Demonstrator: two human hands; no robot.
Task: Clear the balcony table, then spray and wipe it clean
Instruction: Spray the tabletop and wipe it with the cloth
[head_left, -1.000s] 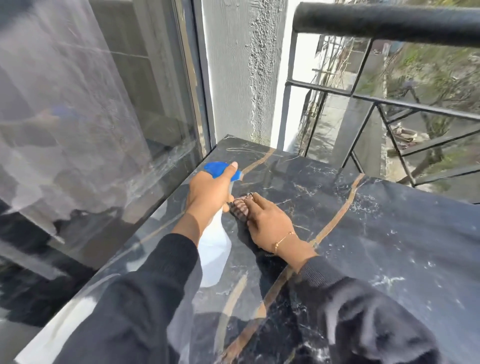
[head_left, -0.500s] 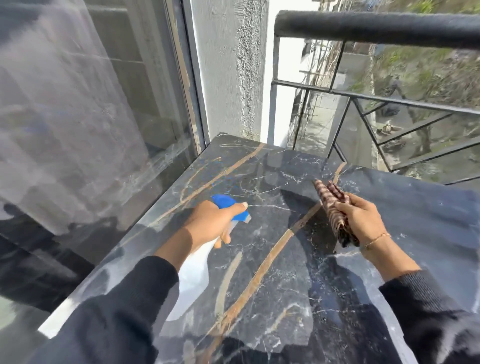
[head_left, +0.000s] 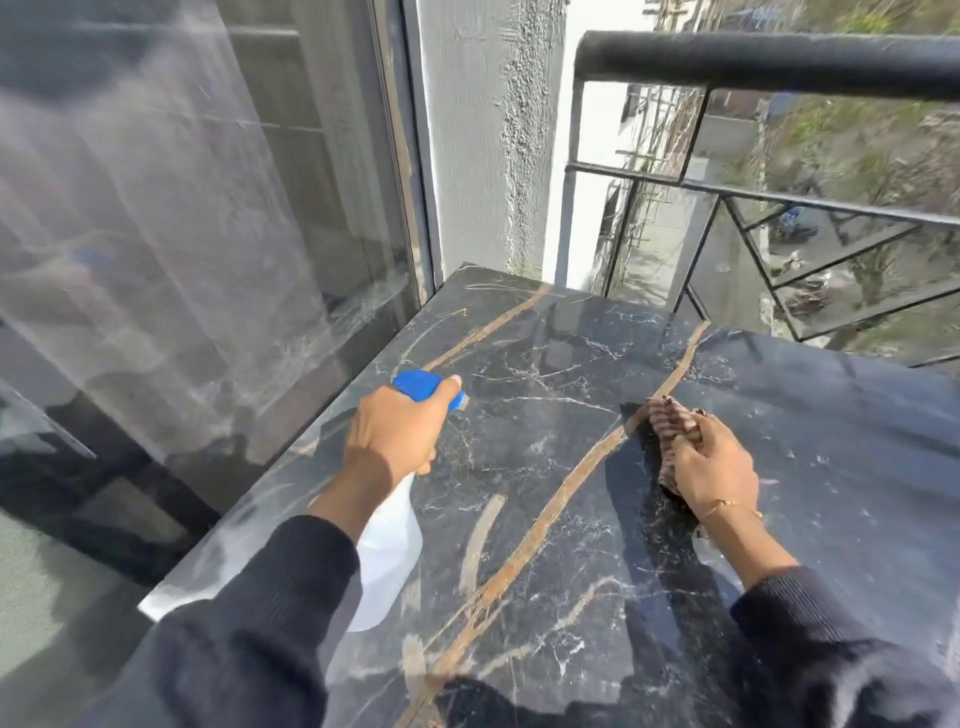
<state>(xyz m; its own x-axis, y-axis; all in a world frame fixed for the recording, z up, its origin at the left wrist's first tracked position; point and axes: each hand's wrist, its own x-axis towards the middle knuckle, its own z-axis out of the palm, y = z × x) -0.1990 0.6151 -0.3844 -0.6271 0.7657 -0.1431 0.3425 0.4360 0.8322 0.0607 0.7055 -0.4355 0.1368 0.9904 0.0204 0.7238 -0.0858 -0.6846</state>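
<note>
The balcony table (head_left: 831, 415) has a glossy black marble top with gold veins. My left hand (head_left: 397, 428) grips a white spray bottle (head_left: 387, 556) by its blue trigger head (head_left: 423, 384), nozzle aimed at the tabletop. My right hand (head_left: 711, 467) presses a bunched brown striped cloth (head_left: 670, 423) onto the marble to the right of the bottle. Nothing else lies on the visible tabletop.
A glass window (head_left: 182, 234) with a pale curtain behind it runs along the table's left edge. A rough white wall (head_left: 483, 130) stands at the far corner. A black metal railing (head_left: 769, 62) borders the far side, with a drop to the street beyond it.
My right hand took the cloth away from the bottle and to the right, then lowered it onto the marble. My left hand with the bottle stayed over the table's left side.
</note>
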